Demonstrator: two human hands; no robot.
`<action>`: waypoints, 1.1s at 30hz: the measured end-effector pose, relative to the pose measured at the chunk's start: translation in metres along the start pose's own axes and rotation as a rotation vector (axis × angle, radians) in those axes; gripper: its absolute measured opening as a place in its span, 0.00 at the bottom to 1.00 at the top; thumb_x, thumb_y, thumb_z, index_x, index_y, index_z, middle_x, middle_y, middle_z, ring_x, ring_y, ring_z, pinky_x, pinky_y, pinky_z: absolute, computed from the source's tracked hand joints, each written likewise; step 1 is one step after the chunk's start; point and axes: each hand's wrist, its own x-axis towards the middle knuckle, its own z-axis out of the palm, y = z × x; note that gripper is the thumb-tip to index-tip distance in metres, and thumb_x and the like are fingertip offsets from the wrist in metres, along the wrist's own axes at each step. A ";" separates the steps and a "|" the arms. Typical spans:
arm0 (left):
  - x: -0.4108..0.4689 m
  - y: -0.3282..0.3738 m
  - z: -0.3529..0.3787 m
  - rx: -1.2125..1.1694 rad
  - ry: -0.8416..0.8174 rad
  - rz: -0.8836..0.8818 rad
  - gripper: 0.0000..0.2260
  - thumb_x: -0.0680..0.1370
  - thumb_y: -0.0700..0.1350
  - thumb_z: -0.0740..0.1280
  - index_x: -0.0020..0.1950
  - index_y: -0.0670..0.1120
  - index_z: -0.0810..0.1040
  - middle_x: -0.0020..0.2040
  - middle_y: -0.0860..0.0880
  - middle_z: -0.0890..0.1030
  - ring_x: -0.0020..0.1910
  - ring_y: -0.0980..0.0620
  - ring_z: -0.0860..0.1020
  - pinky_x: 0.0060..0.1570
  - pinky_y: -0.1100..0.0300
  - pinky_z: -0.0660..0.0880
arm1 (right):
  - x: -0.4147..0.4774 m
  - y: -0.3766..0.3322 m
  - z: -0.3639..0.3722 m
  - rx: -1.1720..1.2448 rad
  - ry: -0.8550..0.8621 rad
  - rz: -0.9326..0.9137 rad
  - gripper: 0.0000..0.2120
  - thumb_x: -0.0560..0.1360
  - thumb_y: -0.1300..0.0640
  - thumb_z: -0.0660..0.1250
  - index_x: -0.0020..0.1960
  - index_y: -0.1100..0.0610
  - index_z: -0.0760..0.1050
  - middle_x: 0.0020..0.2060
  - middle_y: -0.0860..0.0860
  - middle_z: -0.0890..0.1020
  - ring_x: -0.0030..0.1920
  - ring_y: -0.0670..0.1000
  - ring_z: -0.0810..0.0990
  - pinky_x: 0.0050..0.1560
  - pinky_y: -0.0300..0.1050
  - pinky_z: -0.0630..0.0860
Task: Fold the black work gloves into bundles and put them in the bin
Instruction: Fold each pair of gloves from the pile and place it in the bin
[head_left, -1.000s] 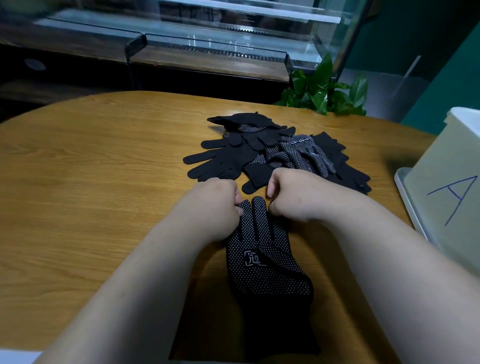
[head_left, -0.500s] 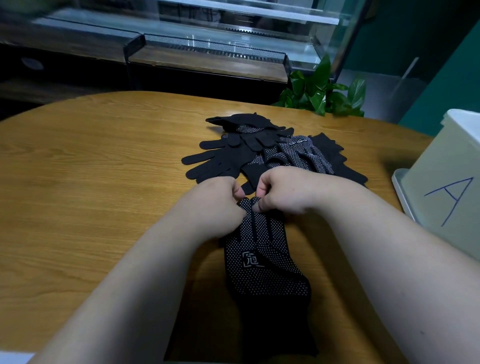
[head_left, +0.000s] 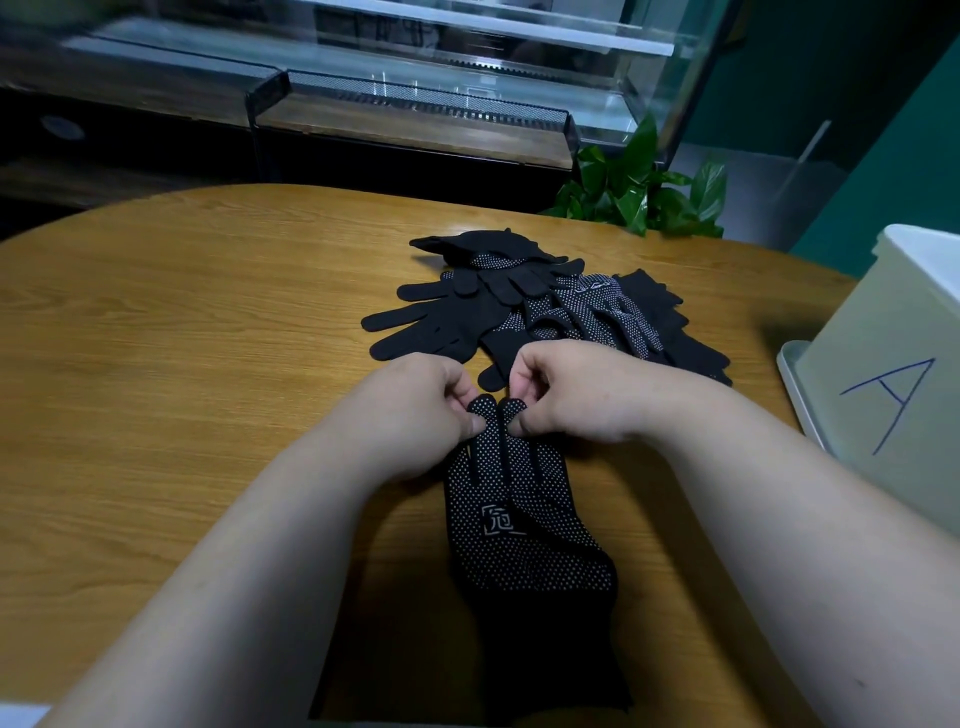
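"Pinching is seen at both hands; what is being pinched?"

"The fingertips of a dotted black glove. One tip is nipped between the thumb and curled fingers of the left hand. The neighbouring tip is nipped in the same way by the right hand. The two hands are held close together, almost knuckle to knuckle."

"How is that glove laid?"

"It is laid flat on the wooden table, dotted side up, with a white printed mark on its palm. The cuff is turned toward the person and the fingers point away. Whether a second glove is hidden beneath cannot be told."

"And the rest?"

"A loose pile of black gloves is heaped just beyond the hands. Some are shown dotted side up, some plain side up. One finger of the pile is seen just beside the right hand's knuckles."

"Where is the bin found?"

"The pale bin is stood at the table's right edge, well apart from the pinched glove, and is marked with a blue letter A. Its inside is not shown. A green plant is seen past the table's far edge."
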 end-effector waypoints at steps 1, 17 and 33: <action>0.000 -0.001 0.000 -0.020 -0.002 0.003 0.06 0.75 0.48 0.74 0.41 0.52 0.79 0.34 0.57 0.80 0.31 0.59 0.75 0.36 0.62 0.71 | 0.001 0.001 0.001 0.044 0.001 0.004 0.13 0.69 0.54 0.79 0.49 0.49 0.77 0.34 0.43 0.81 0.31 0.41 0.75 0.36 0.39 0.70; 0.002 -0.008 -0.002 -0.170 -0.002 0.020 0.07 0.74 0.45 0.76 0.40 0.53 0.80 0.29 0.58 0.77 0.29 0.60 0.73 0.35 0.63 0.69 | -0.002 0.007 0.002 0.175 0.034 -0.021 0.08 0.74 0.58 0.75 0.42 0.50 0.76 0.27 0.42 0.78 0.27 0.45 0.75 0.30 0.41 0.74; -0.031 0.005 -0.007 -0.240 0.063 0.201 0.06 0.72 0.45 0.77 0.42 0.56 0.84 0.32 0.62 0.80 0.33 0.66 0.76 0.37 0.74 0.70 | -0.076 0.002 0.016 0.217 0.455 -0.120 0.09 0.71 0.54 0.78 0.41 0.44 0.78 0.35 0.33 0.79 0.33 0.39 0.74 0.37 0.31 0.69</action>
